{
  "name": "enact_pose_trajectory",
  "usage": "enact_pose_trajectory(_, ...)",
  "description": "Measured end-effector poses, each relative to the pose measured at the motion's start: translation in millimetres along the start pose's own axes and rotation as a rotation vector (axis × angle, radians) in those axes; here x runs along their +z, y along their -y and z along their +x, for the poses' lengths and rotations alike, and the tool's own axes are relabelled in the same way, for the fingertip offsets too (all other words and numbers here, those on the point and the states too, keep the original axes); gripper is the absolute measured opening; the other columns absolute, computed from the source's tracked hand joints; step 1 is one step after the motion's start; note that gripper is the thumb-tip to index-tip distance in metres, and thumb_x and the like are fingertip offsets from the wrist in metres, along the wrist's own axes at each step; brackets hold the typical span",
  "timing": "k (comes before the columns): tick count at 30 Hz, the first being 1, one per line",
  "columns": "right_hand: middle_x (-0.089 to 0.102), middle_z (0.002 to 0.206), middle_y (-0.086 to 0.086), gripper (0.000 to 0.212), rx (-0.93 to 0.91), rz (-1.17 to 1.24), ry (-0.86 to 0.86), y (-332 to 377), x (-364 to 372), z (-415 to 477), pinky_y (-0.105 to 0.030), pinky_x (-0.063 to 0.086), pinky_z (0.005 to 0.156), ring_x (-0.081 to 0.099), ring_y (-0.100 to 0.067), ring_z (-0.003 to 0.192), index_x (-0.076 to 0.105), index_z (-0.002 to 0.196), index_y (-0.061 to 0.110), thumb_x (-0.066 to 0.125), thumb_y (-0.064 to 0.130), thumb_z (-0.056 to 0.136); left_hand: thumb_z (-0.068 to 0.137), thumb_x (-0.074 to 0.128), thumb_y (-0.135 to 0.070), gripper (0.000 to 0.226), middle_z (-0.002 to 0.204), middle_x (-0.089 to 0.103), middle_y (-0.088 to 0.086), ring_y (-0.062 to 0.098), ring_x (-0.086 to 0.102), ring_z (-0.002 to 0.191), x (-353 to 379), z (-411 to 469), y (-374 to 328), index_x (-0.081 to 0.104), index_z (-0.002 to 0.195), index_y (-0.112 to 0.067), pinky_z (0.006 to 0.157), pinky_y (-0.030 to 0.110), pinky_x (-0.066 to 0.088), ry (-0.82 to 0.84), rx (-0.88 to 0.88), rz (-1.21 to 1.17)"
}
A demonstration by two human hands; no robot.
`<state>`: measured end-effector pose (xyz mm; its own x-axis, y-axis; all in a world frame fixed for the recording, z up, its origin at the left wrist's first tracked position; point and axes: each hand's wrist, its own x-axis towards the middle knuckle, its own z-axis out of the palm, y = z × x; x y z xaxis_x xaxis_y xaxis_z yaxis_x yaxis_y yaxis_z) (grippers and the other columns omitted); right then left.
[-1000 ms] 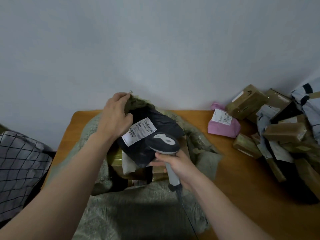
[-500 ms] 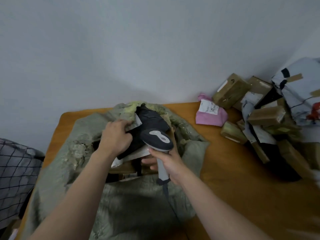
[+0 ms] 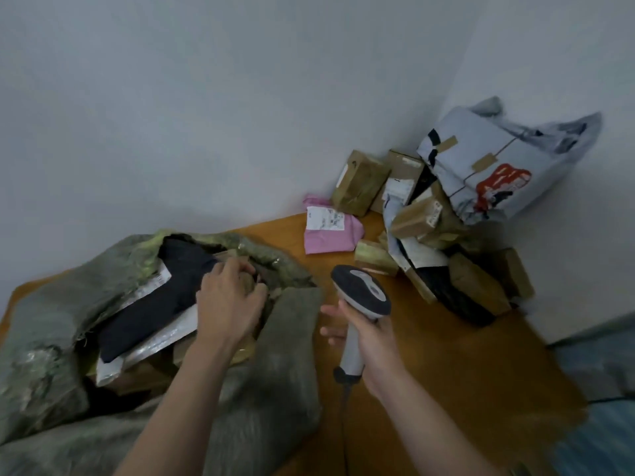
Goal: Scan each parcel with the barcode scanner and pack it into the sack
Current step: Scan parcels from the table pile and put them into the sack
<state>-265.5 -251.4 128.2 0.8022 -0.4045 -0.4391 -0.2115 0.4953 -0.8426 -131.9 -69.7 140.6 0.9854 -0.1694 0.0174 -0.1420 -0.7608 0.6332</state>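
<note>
A grey-green woven sack (image 3: pixel 281 338) lies open on the left of the wooden table (image 3: pixel 464 365). Inside it a black parcel (image 3: pixel 161 300) with a white label lies on top of flat white mailers and brown boxes. My left hand (image 3: pixel 226 300) hovers over the sack's mouth at the black parcel's right edge, fingers loosely curled and gripping nothing that I can make out. My right hand (image 3: pixel 371 341) grips the handle of the grey-and-black barcode scanner (image 3: pixel 360 293), held upright over the table to the right of the sack, its cable hanging down.
A pink parcel (image 3: pixel 331 231) with a white label lies near the wall. Beyond it, in the corner, is a pile of brown taped boxes (image 3: pixel 360 182) and mailers, topped by a big grey plastic parcel (image 3: pixel 488 159). The table's right edge runs close beside the pile.
The black parcel went from my left hand down into the sack, and the hand has let go. My right hand carried the scanner right, off the sack. The view swung right.
</note>
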Motion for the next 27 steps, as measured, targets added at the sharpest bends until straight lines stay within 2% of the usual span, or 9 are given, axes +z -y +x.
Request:
enact_pose_trajectory(4, 0.08, 0.101, -0.009, 0.026, 0.001, 0.008, -0.062, 22, -59, 7, -0.032, 0.059, 0.065, 0.074, -0.027, 0.077, 0.068, 0.118, 0.014, 0.072, 0.023, 0.094, 0.075, 0.055, -0.055, 0.045, 0.112, 0.064, -0.001, 0.027, 0.06, 0.106, 55, -12, -38, 0.057, 0.113, -0.031, 0.089, 0.048, 0.053, 0.156, 0.0, 0.077)
enact_pose_trajectory(7, 0.08, 0.098, -0.009, 0.024, 0.051, 0.009, -0.079, 27, -96, 13, -0.031, 0.059, 0.063, 0.074, -0.026, 0.074, 0.07, 0.114, 0.011, 0.075, 0.021, 0.092, 0.084, 0.066, -0.051, 0.056, 0.13, 0.059, 0.007, 0.032, 0.057, 0.122, 89, -24, -57, 0.054, 0.132, -0.026, 0.099, 0.049, 0.049, 0.244, -0.059, 0.146)
enact_pose_trajectory(11, 0.08, 0.099, -0.006, 0.027, 0.126, -0.022, -0.024, 25, -125, 21, -0.031, 0.058, 0.063, 0.077, -0.029, 0.081, 0.071, 0.116, 0.011, 0.077, 0.018, 0.09, 0.086, 0.068, -0.051, 0.078, 0.148, 0.045, 0.015, 0.038, 0.052, 0.131, 117, -35, -60, 0.032, 0.151, -0.027, 0.104, 0.047, 0.048, 0.351, -0.149, 0.407)
enact_pose_trajectory(15, 0.078, 0.107, -0.009, 0.031, 0.215, -0.054, 0.091, 24, -125, 39, -0.033, 0.06, 0.063, 0.077, -0.035, 0.09, 0.07, 0.12, 0.012, 0.078, 0.016, 0.09, 0.093, 0.066, -0.047, 0.093, 0.151, 0.047, 0.014, 0.031, 0.057, 0.13, 115, -45, -40, 0.008, 0.162, -0.023, 0.099, 0.042, 0.052, 0.383, -0.305, 0.567)
enact_pose_trajectory(17, 0.076, 0.111, -0.009, 0.034, 0.258, -0.085, 0.15, 24, -118, 48, -0.033, 0.06, 0.063, 0.077, -0.032, 0.091, 0.069, 0.121, 0.013, 0.079, 0.016, 0.089, 0.095, 0.066, -0.046, 0.081, 0.138, 0.058, 0.009, 0.027, 0.064, 0.12, 110, -49, -29, 0.022, 0.158, -0.019, 0.092, 0.039, 0.055, 0.334, -0.344, 0.659)
enact_pose_trajectory(19, 0.076, 0.109, -0.008, 0.031, 0.277, -0.172, 0.209, 20, -109, 59, -0.033, 0.06, 0.063, 0.078, -0.03, 0.087, 0.069, 0.12, 0.014, 0.078, 0.018, 0.09, 0.098, 0.062, -0.043, 0.045, 0.117, 0.068, 0.004, 0.022, 0.068, 0.104, 102, -50, -19, 0.055, 0.135, -0.018, 0.086, 0.036, 0.059, 0.296, -0.379, 0.671)
enact_pose_trajectory(21, 0.078, 0.103, -0.008, 0.028, 0.288, -0.268, 0.213, 12, -104, 70, -0.034, 0.061, 0.065, 0.077, -0.027, 0.08, 0.069, 0.118, 0.013, 0.076, 0.022, 0.092, 0.1, 0.057, -0.04, 0.024, 0.109, 0.068, 0.001, 0.019, 0.065, 0.095, 95, -56, -13, 0.067, 0.112, -0.022, 0.087, 0.038, 0.059, 0.248, -0.376, 0.638)
enact_pose_trajectory(24, 0.079, 0.096, -0.01, 0.029, 0.32, -0.299, 0.195, -6, -100, 84, -0.037, 0.063, 0.071, 0.076, -0.028, 0.082, 0.069, 0.117, 0.011, 0.074, 0.027, 0.094, 0.1, 0.053, -0.044, 0.021, 0.136, 0.05, 0.006, 0.03, 0.046, 0.129, 94, -63, -12, 0.066, 0.11, -0.032, 0.108, 0.047, 0.043, 0.195, -0.249, 0.71)
enact_pose_trajectory(27, 0.074, 0.112, -0.009, 0.037, 0.335, -0.235, 0.225, -16, -87, 95, -0.043, 0.064, 0.079, 0.074, -0.029, 0.099, 0.067, 0.125, 0.016, 0.077, 0.028, 0.092, 0.099, 0.058, -0.041, 0.009, 0.136, 0.047, 0.007, 0.033, 0.043, 0.131, 88, -68, -19, 0.063, 0.105, -0.036, 0.106, 0.044, 0.041, 0.178, -0.179, 0.491)
